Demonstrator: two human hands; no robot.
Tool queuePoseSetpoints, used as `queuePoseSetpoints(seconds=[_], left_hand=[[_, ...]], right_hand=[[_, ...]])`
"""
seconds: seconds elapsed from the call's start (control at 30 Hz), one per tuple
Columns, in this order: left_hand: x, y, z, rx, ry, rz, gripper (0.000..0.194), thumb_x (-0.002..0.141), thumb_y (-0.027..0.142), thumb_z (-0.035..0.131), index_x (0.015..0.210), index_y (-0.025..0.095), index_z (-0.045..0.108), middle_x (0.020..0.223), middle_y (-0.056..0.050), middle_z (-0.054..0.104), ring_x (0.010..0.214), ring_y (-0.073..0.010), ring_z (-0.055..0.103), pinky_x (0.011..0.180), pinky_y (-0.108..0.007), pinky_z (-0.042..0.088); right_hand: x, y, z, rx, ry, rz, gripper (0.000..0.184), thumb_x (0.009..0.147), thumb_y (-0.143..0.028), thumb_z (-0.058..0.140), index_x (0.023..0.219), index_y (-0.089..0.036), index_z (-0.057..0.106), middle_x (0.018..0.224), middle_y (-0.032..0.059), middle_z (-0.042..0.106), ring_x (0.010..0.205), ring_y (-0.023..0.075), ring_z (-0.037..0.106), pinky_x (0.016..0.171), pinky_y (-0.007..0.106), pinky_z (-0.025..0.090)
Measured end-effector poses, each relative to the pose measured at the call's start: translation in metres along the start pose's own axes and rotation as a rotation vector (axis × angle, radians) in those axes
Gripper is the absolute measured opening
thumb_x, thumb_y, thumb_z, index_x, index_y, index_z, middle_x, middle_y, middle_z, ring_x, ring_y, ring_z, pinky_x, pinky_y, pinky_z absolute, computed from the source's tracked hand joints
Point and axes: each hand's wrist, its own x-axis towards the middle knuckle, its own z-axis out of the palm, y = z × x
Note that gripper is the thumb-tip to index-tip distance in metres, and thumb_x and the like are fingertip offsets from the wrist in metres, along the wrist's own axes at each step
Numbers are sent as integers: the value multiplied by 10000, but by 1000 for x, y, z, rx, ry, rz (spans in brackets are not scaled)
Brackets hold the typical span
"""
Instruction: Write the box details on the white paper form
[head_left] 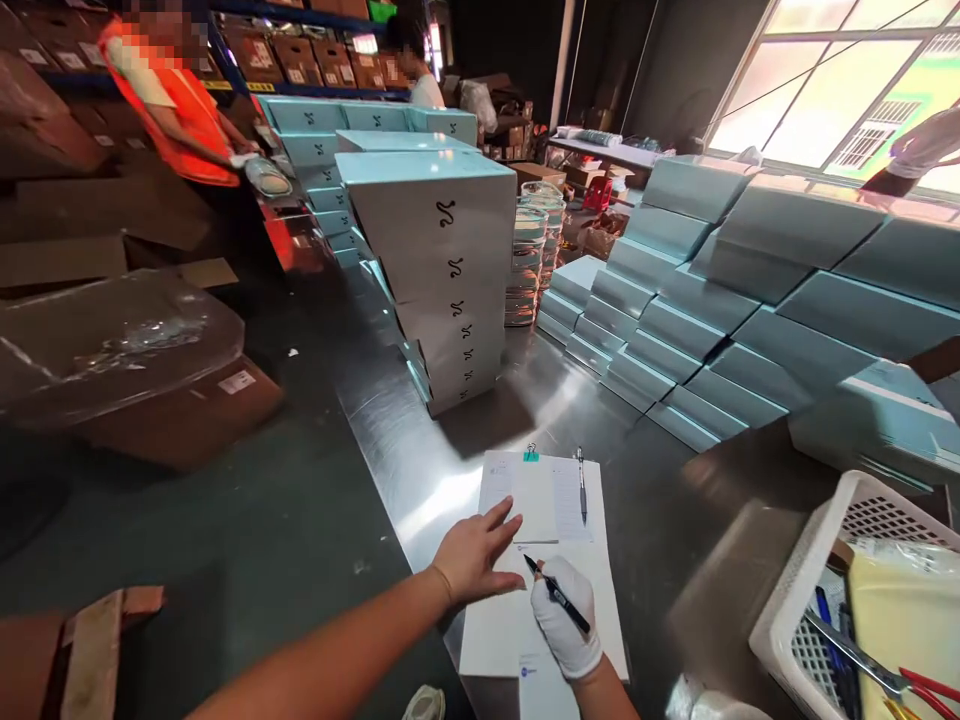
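Observation:
My left hand (480,555), bare, lies with its fingers spread over the left side of the papers. In my right hand (568,615), which wears a white glove, is a black pen (566,605) pointing up and left, its tip at the paper. Beneath both hands are white sheets (487,640). A small blank slip (535,500) lies on top under a teal binder clip (531,456). A second pen (583,488) rests on the sheets at the upper right. Below my right hand, another slip with a small blue mark (529,690) reaches the frame's bottom edge.
The metal table (390,440) bears a tall stack of pale blue boxes (450,290) ahead and more boxes (675,320) at right. A white basket (780,590) holds scissors and pens. Cartons (180,410) stand at left. A person in an orange vest (176,120) works beyond.

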Motion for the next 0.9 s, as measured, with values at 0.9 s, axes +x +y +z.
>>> queuePoseSetpoints(seconds=[0.9], left_hand=[[-4, -9, 12, 105, 81, 92, 1003, 775, 703, 878, 1579, 181, 583, 1691, -269, 432, 1136, -414, 775, 872, -535, 685]], right_hand=[[5, -2, 0, 64, -103, 50, 258, 952, -148, 443, 722, -232, 524, 624, -23, 603, 521, 130, 592, 524, 241, 430]])
